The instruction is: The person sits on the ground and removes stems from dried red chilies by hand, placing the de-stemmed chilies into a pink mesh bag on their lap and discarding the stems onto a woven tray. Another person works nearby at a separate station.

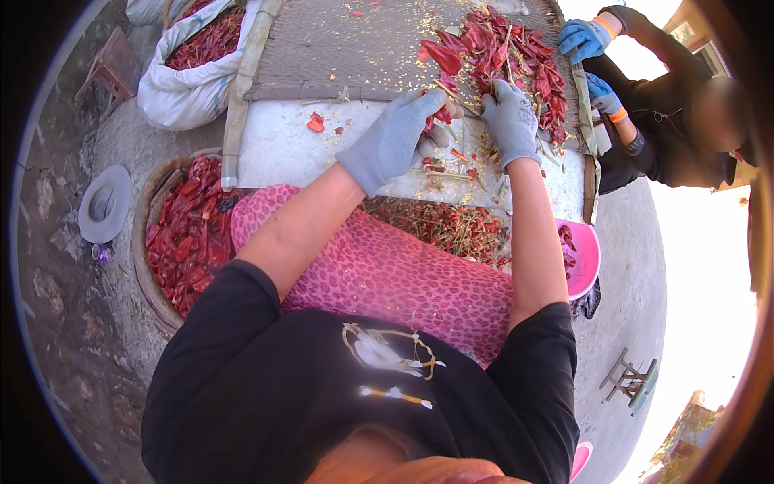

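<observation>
Grey work gloves cover both hands, held over the near part of a table. My left hand (393, 139) is closed around pieces of dried red chili pepper, some showing past the fingers. My right hand (511, 118) touches the near edge of a heap of dried red chili peppers (502, 45), thumb and fingers at a stem; whether it grips anything I cannot tell. Between the hands, rounded stones (435, 139) lie on the white sheet (290, 142), among stems and red scraps. Yellow seeds are scattered over the woven mesh (338, 48) beyond.
A basket of red chili pieces (187, 242) stands at left, below a white sack (181, 91) of chilies. Stems (447, 230) lie under the table's near edge. A pink basin (583, 260) is at right. A co-worker in blue gloves (583, 39) stands at the table's right side.
</observation>
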The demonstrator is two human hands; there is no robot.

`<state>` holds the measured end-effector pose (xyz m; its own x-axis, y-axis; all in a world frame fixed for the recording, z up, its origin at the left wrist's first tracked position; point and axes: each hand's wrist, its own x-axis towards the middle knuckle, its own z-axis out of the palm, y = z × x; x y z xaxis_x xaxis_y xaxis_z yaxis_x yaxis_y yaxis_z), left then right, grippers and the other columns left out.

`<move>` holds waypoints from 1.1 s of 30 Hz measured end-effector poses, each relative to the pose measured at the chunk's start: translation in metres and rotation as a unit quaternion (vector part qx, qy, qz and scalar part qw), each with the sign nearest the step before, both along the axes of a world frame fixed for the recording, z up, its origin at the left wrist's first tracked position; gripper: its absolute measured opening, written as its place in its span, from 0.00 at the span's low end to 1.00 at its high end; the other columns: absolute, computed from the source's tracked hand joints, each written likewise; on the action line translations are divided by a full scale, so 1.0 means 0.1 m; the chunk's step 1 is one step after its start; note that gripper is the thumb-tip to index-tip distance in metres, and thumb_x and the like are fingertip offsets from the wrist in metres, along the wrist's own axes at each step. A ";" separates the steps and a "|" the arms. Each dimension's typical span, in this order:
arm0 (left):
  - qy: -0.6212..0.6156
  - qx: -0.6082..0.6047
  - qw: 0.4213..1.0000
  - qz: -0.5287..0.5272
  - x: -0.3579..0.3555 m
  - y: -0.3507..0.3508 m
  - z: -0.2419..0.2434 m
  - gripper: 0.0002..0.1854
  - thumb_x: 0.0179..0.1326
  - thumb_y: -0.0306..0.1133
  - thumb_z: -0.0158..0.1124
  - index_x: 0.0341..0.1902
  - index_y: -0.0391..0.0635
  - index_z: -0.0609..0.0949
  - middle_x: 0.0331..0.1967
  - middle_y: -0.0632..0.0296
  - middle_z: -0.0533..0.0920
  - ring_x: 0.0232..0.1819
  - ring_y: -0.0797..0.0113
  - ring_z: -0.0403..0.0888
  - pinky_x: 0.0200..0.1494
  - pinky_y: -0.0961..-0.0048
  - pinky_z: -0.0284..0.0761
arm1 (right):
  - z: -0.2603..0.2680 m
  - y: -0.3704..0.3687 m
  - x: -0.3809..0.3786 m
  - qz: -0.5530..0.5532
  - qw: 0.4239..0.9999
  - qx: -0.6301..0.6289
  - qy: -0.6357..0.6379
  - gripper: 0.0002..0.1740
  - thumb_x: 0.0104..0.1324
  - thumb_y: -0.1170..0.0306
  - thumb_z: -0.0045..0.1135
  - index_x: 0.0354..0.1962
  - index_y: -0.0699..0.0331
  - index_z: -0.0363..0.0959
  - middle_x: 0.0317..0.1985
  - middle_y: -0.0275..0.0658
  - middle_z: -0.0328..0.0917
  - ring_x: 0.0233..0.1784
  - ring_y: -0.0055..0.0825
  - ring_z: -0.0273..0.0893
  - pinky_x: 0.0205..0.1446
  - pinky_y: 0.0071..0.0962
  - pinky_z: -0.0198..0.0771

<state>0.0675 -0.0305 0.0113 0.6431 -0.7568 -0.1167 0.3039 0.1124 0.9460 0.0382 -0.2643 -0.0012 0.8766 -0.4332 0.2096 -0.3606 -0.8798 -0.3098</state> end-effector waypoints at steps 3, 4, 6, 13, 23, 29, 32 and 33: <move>0.052 -0.047 0.997 0.014 -0.02 -0.04 0.01 0.18 0.78 0.43 0.55 0.61 0.43 0.79 0.42 0.66 0.78 0.30 0.83 0.72 0.25 0.83 0.66 | -0.06 -0.05 -0.04 0.009 0.994 0.082 -0.065 0.18 0.70 0.62 0.60 0.54 0.60 0.79 0.48 0.46 0.83 0.50 0.39 0.84 0.54 0.39 0.76; 0.063 -0.063 0.996 0.032 -0.03 -0.05 0.02 0.19 0.78 0.43 0.55 0.62 0.43 0.79 0.42 0.67 0.78 0.30 0.83 0.72 0.25 0.83 0.66 | -0.06 -0.06 -0.07 0.011 0.984 0.158 -0.086 0.18 0.69 0.64 0.60 0.53 0.62 0.79 0.44 0.44 0.84 0.47 0.35 0.84 0.52 0.37 0.76; 0.038 -0.060 0.997 0.023 -0.03 -0.06 0.01 0.20 0.78 0.44 0.56 0.63 0.44 0.78 0.43 0.67 0.78 0.30 0.84 0.72 0.24 0.83 0.66 | -0.06 -0.03 -0.16 0.032 0.944 0.291 -0.154 0.14 0.68 0.67 0.62 0.48 0.67 0.80 0.31 0.32 0.80 0.35 0.18 0.75 0.43 0.25 0.72; -0.113 -0.008 0.993 0.010 -0.11 -0.05 0.14 0.23 0.76 0.46 0.58 0.65 0.45 0.79 0.39 0.66 0.80 0.26 0.83 0.73 0.24 0.83 0.68 | 0.49 0.59 -0.68 0.089 0.876 0.473 -0.046 0.15 0.72 0.67 0.58 0.50 0.67 0.82 0.33 0.26 0.78 0.36 0.12 0.70 0.40 0.18 0.68; -0.009 -0.034 0.996 0.087 -0.22 -0.12 0.12 0.18 0.76 0.49 0.57 0.51 0.46 0.79 0.30 0.69 0.77 0.20 0.82 0.68 0.19 0.80 0.62 | 0.29 0.81 -0.70 0.029 0.709 0.666 -0.229 0.14 0.76 0.70 0.53 0.52 0.71 0.78 0.40 0.39 0.84 0.37 0.24 0.84 0.41 0.23 0.80; 0.044 -0.083 0.992 0.081 -0.28 -0.14 0.11 0.15 0.77 0.47 0.58 0.53 0.49 0.78 0.29 0.72 0.77 0.22 0.84 0.66 0.22 0.83 0.61 | 0.24 0.88 -0.66 0.022 0.607 0.747 -0.271 0.13 0.79 0.72 0.46 0.54 0.71 0.73 0.45 0.43 0.82 0.38 0.30 0.85 0.42 0.25 0.80; 0.081 -0.118 0.984 0.102 -0.30 -0.16 0.10 0.15 0.77 0.47 0.58 0.52 0.48 0.78 0.28 0.72 0.76 0.23 0.83 0.65 0.23 0.83 0.61 | 0.22 0.85 -0.62 -0.021 0.533 0.790 -0.301 0.10 0.80 0.71 0.46 0.49 0.68 0.72 0.40 0.39 0.79 0.35 0.26 0.77 0.39 0.24 0.74; 0.092 -0.129 0.981 0.115 -0.28 -0.14 0.09 0.15 0.77 0.47 0.59 0.52 0.48 0.78 0.29 0.71 0.76 0.23 0.82 0.65 0.24 0.83 0.61 | 0.22 0.81 -0.62 -0.043 0.503 0.804 -0.315 0.08 0.80 0.71 0.46 0.47 0.67 0.72 0.37 0.36 0.77 0.33 0.24 0.73 0.38 0.24 0.71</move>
